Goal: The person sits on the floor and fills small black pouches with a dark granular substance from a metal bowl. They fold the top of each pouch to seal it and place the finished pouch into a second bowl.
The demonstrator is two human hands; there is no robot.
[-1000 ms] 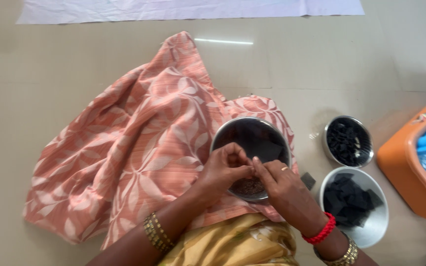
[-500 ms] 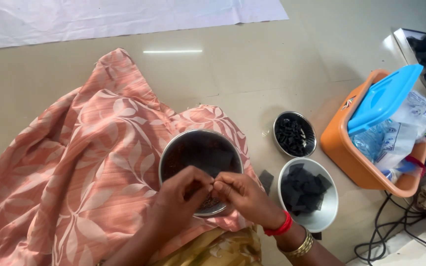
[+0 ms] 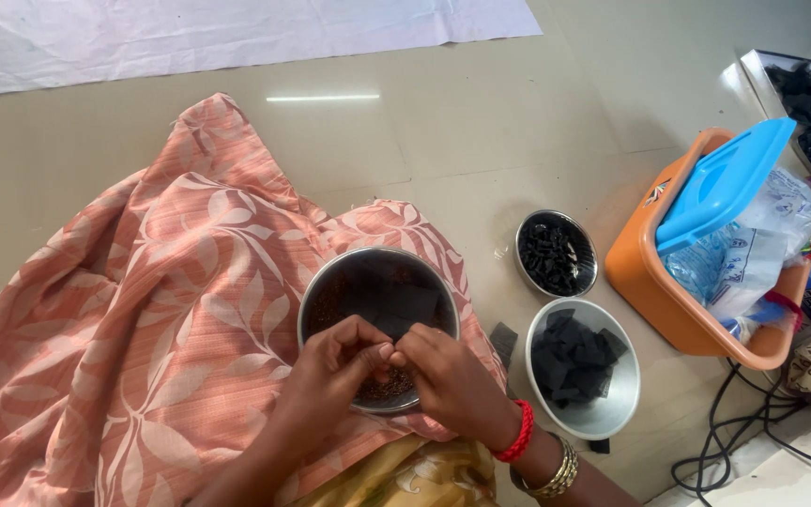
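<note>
1. Your left hand and right hand meet fingertip to fingertip over the near half of the steel bowl that sits on your lap.
2. Both hands are curled narrow, thumbs and forefingers pinched together. Whatever lies between them is too small and too covered by the fingers to make out, so you cannot tell if either hand truly holds anything.
3. The bowl rests on the peach leaf-print cloth. It holds dark squares at the back and brownish grains in front; your hands hide its near rim and much of the contents.
4. Just right of your right hand stands a white bowl of black square pieces, its near edge partly behind your wrist with the red bangle.
5. Beyond that sits a smaller steel bowl of small black bits, their kind hard to read.
6. A small dark scrap lies on the floor between the lap bowl and the white one.
7. At the right, an orange tub with a blue lid tilted up holds plastic bags; things beyond it are cut off by the frame edge.
8. Your forearms leave the picture at the bottom.
</note>
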